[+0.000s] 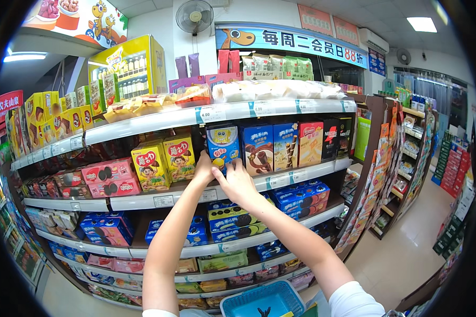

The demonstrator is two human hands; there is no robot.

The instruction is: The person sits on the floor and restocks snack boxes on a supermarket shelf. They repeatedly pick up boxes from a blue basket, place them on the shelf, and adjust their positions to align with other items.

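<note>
A blue snack box [222,136] with a cartoon sponge on its front stands upright on the second shelf. My left hand [203,168] is at its lower left side, the fingertips partly hidden by the box. Across its lower front right lie the fingers of my right hand [238,183], the thumb pointing towards my left hand. Just left of the box are two yellow mushroom-biscuit boxes [180,156] with a dark gap between. To the right stand a blue chocolate-roll box [258,148] and a similar, narrower box [285,144].
A blue plastic basket [297,303] is below my arms, with a dark item inside. White price-strip edges [238,109] jut out along the shelves. Pink biscuit packs [111,176] stand further left. Hanging snack bags [375,170] line the shelf end beside a tiled aisle [408,241].
</note>
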